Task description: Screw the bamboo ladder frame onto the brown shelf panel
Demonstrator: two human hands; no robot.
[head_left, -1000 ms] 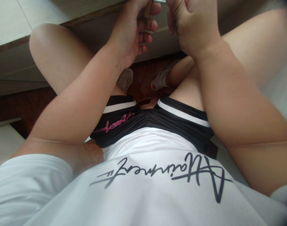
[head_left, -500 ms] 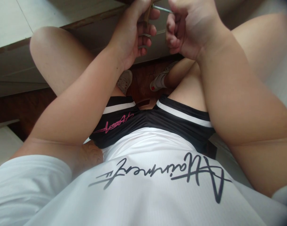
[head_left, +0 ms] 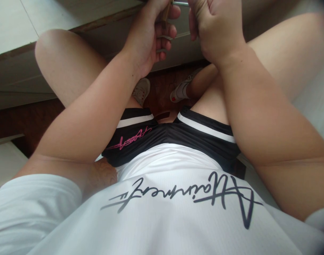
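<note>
At the top edge of the head view, my left hand grips a narrow brown strip, with its lower fingers loosely curled. Across a small gap, my right hand is closed in a fist. A thin metal shaft runs from that fist toward the strip, roughly level. Whatever handle it has is hidden inside my fingers, and the upper end of the strip is cut off by the frame. Whether the shaft's tip touches the strip I cannot tell.
A pale tabletop with a worn brown edge lies at the upper left. My bare knees spread beneath it, and my shoes rest on the reddish-brown floor. A pale panel shows at the lower left.
My right hand dipped and turned its fingers into view half a second ago, with the shaft slanting. It has since rolled back and risen, levelling the shaft. The left hand has barely moved.
</note>
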